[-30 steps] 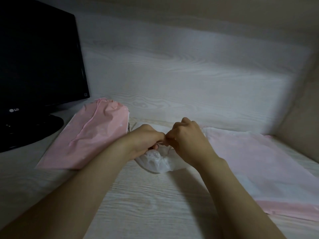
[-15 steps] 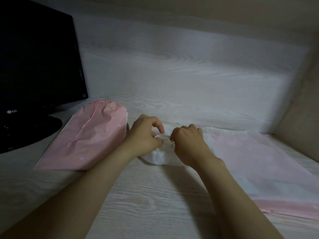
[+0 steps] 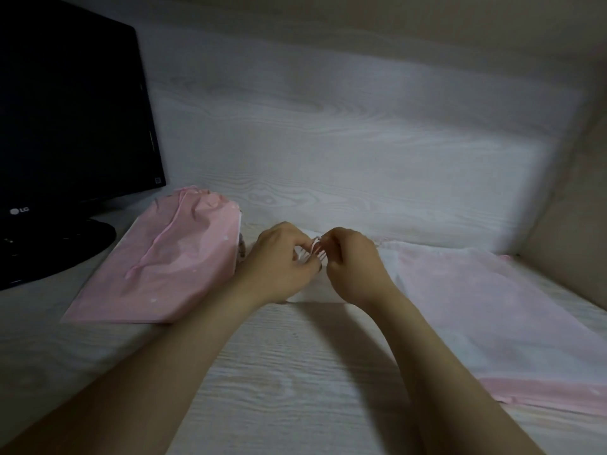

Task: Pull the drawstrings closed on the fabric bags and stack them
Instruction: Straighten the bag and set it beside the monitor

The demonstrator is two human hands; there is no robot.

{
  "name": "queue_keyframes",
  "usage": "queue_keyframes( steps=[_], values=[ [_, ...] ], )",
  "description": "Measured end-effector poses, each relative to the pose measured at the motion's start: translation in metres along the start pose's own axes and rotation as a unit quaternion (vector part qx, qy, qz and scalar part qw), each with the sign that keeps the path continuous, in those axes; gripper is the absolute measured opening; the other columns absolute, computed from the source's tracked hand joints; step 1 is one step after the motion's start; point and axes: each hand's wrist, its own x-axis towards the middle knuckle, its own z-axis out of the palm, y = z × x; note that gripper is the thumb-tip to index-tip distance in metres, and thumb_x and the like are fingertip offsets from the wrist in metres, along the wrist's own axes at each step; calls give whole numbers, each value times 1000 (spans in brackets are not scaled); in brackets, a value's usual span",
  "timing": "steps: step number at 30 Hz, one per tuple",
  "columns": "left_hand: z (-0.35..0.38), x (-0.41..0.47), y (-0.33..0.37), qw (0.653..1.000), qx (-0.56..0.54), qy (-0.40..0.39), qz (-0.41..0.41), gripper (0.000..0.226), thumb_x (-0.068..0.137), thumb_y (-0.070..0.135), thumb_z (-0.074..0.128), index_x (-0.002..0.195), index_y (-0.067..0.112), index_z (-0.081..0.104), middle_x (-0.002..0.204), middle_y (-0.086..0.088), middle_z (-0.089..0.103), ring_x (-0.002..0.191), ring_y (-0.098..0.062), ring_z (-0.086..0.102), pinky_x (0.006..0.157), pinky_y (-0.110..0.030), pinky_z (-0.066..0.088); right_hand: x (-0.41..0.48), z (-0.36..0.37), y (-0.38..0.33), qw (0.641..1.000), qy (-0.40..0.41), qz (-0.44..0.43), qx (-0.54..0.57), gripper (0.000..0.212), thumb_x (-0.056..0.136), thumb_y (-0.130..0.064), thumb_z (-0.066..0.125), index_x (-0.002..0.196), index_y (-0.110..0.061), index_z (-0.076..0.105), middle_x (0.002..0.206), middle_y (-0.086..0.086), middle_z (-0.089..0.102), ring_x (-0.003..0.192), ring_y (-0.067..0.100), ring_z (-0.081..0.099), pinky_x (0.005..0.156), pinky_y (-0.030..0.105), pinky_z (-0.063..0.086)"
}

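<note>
A pale pink and white fabric bag (image 3: 486, 310) lies flat on the desk at the right, its gathered mouth pointing left under my hands. My left hand (image 3: 279, 261) and my right hand (image 3: 353, 264) meet over that mouth, and both pinch the thin pink drawstring (image 3: 316, 247) between their fingertips. A pink bag (image 3: 170, 264) with its mouth drawn shut lies at the left, its string trailing along its top. My hands hide the mouth of the bag they work on.
A black monitor (image 3: 72, 119) on a round black stand (image 3: 56, 247) fills the left side. The white wood-grain desk (image 3: 295, 382) meets a back panel (image 3: 328, 152) and a beige side wall (image 3: 578, 205) at the right.
Both hands have lifted a little and come closer together, fingertips now meeting on the drawstring. The bunched white mouth seen below them earlier is now hidden behind them.
</note>
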Motion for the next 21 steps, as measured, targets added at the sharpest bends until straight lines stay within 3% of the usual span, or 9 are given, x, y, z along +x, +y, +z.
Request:
queue_keyframes(
  steps=[4,6,10,12,14,16,17,18,21],
  values=[
    [-4,1,2,999,-34,20,-31,26,88,22,80,70,34,67,101,7,66,89,-7,64,84,-28,54,1,2,-1,999,33,-7,-3,22,91,-30,37,80,-35,55,88,-3,69,89,30,63,84,50,52],
    [-10,4,8,992,-82,22,-90,21,90,23,76,70,27,70,103,8,65,86,-7,65,80,-24,51,2,3,1,999,48,-3,-14,27,92,-30,37,87,-32,64,94,-2,72,94,31,64,87,50,51],
    [-23,12,14,952,-239,5,-192,32,86,30,67,70,4,59,80,-2,58,77,-15,56,79,-36,44,4,4,8,998,64,13,-22,26,98,-22,43,93,-27,68,100,-3,72,97,31,62,91,50,48],
    [-31,12,18,899,-386,4,-206,37,82,38,70,66,6,62,85,-3,68,89,-17,65,92,-42,50,5,5,9,997,63,22,-24,25,100,-19,46,95,-26,70,100,-2,72,98,31,62,91,50,48],
    [-39,13,21,794,-572,-12,-207,41,91,30,68,54,16,58,102,-10,77,105,-21,73,103,-41,49,5,5,10,997,64,20,-26,27,99,-23,44,95,-26,71,99,-2,73,96,31,62,90,49,49],
    [-46,14,21,681,-698,-10,-219,43,94,27,65,54,18,50,87,-11,73,92,-25,77,104,-42,52,4,6,10,998,65,11,-19,26,98,-25,47,93,-27,72,96,-3,73,93,30,63,88,49,50],
    [-46,16,20,664,-713,-6,-226,42,97,28,63,60,18,46,73,-7,64,73,-22,72,97,-42,55,5,6,10,998,64,4,-16,25,99,-24,50,93,-27,73,96,-3,73,93,29,63,88,49,50],
    [-45,17,19,687,-686,3,-240,42,101,30,61,66,19,43,62,-2,53,56,-17,59,84,-39,56,5,5,10,998,63,-5,-15,24,100,-23,51,94,-27,74,96,-4,73,93,28,63,88,49,50],
    [-31,20,8,863,-432,63,-256,30,106,34,59,82,20,47,58,7,42,46,-10,33,51,-28,35,3,1,9,998,47,-34,-35,27,103,-23,51,99,-27,77,96,-3,70,95,28,59,87,46,47]
  ],
)
